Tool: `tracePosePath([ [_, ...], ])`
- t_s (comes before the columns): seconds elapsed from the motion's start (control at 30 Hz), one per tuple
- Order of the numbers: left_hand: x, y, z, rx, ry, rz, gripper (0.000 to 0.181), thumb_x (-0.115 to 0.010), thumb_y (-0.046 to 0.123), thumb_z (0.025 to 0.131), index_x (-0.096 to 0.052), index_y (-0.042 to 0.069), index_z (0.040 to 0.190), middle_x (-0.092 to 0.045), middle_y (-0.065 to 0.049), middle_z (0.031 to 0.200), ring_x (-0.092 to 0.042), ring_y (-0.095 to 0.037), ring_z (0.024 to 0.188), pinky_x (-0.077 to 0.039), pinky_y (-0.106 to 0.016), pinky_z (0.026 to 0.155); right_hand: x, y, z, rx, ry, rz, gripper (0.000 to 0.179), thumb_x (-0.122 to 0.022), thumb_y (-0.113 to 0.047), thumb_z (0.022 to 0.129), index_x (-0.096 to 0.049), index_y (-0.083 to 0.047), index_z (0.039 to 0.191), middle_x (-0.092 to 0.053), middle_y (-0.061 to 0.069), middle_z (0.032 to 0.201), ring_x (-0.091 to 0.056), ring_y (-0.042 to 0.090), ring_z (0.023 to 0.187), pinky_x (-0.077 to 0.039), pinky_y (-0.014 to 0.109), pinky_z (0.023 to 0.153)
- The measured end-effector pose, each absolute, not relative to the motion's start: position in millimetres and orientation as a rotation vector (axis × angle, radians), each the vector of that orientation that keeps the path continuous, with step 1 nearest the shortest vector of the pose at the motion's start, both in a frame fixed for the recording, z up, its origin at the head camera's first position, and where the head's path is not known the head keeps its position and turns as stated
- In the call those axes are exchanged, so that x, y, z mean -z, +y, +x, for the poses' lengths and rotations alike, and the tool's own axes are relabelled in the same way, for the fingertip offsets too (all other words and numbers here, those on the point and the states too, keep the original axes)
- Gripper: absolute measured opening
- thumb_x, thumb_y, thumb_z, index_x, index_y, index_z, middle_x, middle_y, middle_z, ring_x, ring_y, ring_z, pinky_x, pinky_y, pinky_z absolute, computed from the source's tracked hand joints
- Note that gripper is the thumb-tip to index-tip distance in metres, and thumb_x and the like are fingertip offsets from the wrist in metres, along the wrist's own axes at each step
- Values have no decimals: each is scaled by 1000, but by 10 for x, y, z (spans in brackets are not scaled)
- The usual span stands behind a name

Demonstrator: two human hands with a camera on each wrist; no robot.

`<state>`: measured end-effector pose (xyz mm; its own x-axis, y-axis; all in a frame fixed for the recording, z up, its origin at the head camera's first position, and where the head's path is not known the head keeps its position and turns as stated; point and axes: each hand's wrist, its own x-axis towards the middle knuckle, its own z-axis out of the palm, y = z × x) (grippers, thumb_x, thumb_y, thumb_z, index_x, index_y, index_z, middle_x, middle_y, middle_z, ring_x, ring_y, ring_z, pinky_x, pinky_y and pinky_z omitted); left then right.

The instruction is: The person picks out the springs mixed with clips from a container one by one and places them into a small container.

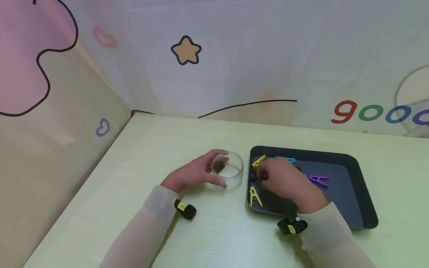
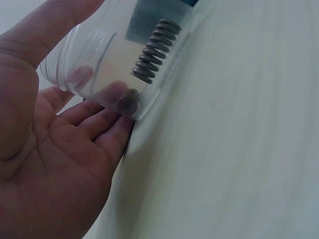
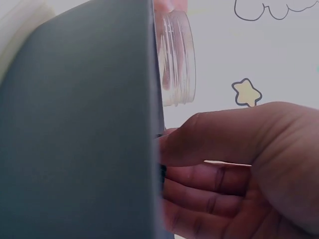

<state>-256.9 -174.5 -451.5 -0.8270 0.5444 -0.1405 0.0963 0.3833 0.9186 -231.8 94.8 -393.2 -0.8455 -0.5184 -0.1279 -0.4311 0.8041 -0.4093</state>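
My left hand [image 1: 198, 170] grips a clear round jar [image 1: 234, 179] from its left side, thumb and fingers around the wall. Inside the jar lie two dark coil springs; one spring [image 2: 155, 51] shows lengthwise and another spring [image 2: 128, 102] end-on. My right hand [image 1: 285, 180] reaches down into the left part of a dark grey tray [image 1: 368, 211], fingers bent. Right by its fingertips is a reddish-brown spring [image 1: 254, 177]. The tray wall hides the fingertips in the right wrist view, so I cannot tell whether they pinch it.
Around the right hand in the tray are yellow clothespins [image 1: 255, 197], a blue clothespin [image 1: 286, 159] partly covered by the hand, and a purple clothespin [image 1: 319, 180]. The tray stands right of the jar on a pale wooden table [image 1: 209, 239]. A printed backdrop [image 1: 240, 50] rises behind.
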Motion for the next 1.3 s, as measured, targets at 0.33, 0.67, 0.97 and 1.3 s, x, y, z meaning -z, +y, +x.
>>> tracePosePath([
  [0.33,4511,-1760,-2607,-1434,2227,580,80,-82,21,78,-36,30,142,-45,-1,149,-41,-16,137,-28,-39,119,3907,943,-2317,584,2859,-864,17,-64,-2,83,-72,-5,97,-63,3,83,-51,15,69,-44,25,59],
  [0.67,4571,-1779,-2532,-1457,2189,553,80,-82,19,78,-36,29,142,-45,0,148,-40,-17,138,-27,-40,119,3964,889,-2239,702,2974,-893,11,-67,-5,85,-70,-10,95,-62,2,86,-53,15,73,-52,31,68],
  [0.97,4582,-1767,-2531,-1461,2201,550,79,-82,19,79,-36,31,142,-46,0,148,-40,-17,138,-26,-42,119,3974,838,-2211,864,3124,-1049,10,-66,-6,86,-68,-8,96,-64,6,90,-58,19,76,-55,33,70],
  [1.3,4543,-1746,-2579,-1461,2200,557,79,-82,18,78,-36,32,141,-46,1,148,-40,-16,138,-27,-42,119,3944,784,-2194,936,3146,-1030,14,-69,-10,89,-68,-7,103,-65,8,102,-65,21,89,-59,35,78],
])
